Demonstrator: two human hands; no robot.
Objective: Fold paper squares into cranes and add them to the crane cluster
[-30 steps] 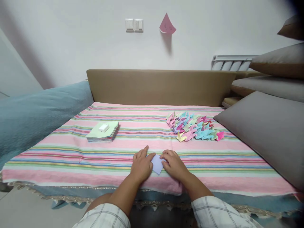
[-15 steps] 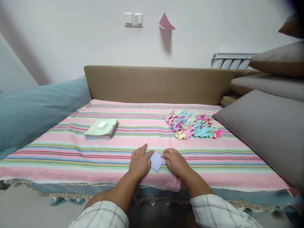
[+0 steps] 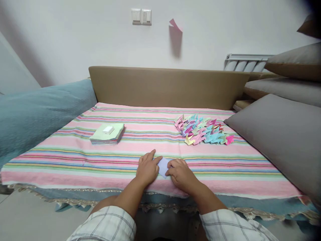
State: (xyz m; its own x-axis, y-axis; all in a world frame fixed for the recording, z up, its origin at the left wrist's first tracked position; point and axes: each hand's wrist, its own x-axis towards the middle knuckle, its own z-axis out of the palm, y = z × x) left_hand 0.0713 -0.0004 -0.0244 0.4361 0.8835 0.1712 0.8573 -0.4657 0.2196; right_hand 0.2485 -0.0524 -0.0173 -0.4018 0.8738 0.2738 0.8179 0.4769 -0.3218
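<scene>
A small lavender square of paper (image 3: 163,167) lies on the striped cloth near the front edge, turned with a corner toward me. My left hand (image 3: 147,167) rests flat at its left side, fingers spread, with one fingertip on the paper's upper left edge. At the right corner, my right hand (image 3: 181,173) has its fingers curled in a pinch on the paper, hiding that corner. Beyond my hands, to the right, sits a cluster of folded paper cranes (image 3: 200,130) in several colours.
A stack of square paper (image 3: 100,136) with a small white block (image 3: 108,130) on top stands at the left. Grey cushions (image 3: 281,134) rise on the right, a blue armrest (image 3: 45,113) on the left. A brown backrest (image 3: 165,87) runs along the back.
My right hand has moved slightly left over the paper's right corner, its fingers now closed there. My left hand stays almost where it was. The view has tilted a little.
</scene>
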